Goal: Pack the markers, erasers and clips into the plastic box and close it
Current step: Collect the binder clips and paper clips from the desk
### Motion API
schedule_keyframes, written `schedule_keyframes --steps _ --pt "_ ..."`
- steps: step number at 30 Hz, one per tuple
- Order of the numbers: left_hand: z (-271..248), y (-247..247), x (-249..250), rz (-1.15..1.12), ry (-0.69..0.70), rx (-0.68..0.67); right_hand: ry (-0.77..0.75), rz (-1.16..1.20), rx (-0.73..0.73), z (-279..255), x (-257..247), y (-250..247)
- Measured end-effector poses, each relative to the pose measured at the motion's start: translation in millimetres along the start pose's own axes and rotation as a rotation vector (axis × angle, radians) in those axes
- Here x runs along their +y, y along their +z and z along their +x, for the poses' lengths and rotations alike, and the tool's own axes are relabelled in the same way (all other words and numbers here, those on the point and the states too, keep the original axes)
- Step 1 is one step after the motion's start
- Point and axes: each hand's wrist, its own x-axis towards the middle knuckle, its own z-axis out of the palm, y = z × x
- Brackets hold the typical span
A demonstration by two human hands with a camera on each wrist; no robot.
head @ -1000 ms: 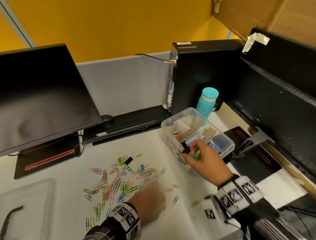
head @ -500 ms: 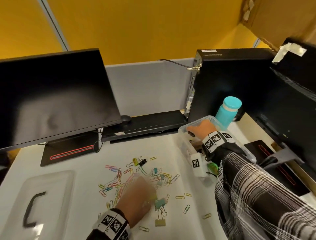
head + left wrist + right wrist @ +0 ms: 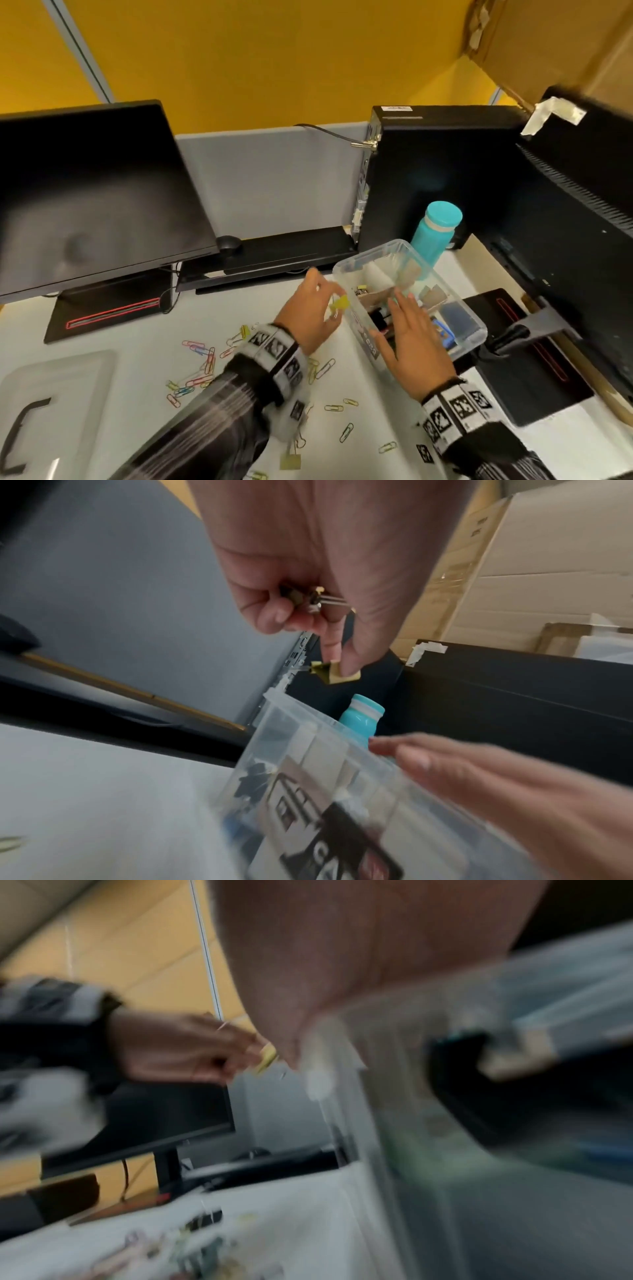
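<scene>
Pinching a yellow binder clip (image 3: 339, 304), left hand (image 3: 310, 315) nears clear box (image 3: 476, 337); right hand (image 3: 412, 339) flat, fingers straight.

An office desk

A black computer screen (image 3: 92, 198), a computer tower (image 3: 438, 178), a grey divider wall (image 3: 270, 181) and coloured paper clips (image 3: 202, 359) on the desk.

The head view looks forward and down from above onto the surface (image 3: 239, 394), taking in both hands, the plastic box (image 3: 472, 337) and the monitor (image 3: 96, 198) behind. The left wrist view sits very close under the left hand (image 3: 325, 561), facing along its fingers (image 3: 274, 615) toward the plastic box (image 3: 291, 723) and teal bottle (image 3: 361, 719). The right wrist view, heavily blurred, looks low from beside the box wall back toward the left hand (image 3: 185, 1047). All three share the box's near rim.
</scene>
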Motion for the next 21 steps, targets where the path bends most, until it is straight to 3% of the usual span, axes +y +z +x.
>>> schedule_keyframes --steps 4,7,11,14,16,21 --pt "60.8 14.9 18.5 -0.035 -0.063 -0.011 0.0 -0.011 0.11 -1.6 4.0 8.3" --pt "88.9 29.9 24.0 0.104 -0.085 -0.079 -0.001 0.008 0.135 -3.4 3.4 8.8" --pt "108.4 38.9 23.1 0.332 -0.047 -0.201 0.023 0.025 0.126 -2.4 4.6 11.2" --pt "108.2 32.0 21.3 0.334 -0.034 -0.283 0.013 0.027 0.129 -2.0 6.3 13.3" --pt "98.0 18.8 21.4 0.268 -0.01 -0.256 -0.005 0.022 0.128 -1.9 7.5 14.3" --pt "33.0 -6.8 -0.2 0.111 0.008 -0.018 -0.067 0.051 0.145 -2.0 8.7 14.2"
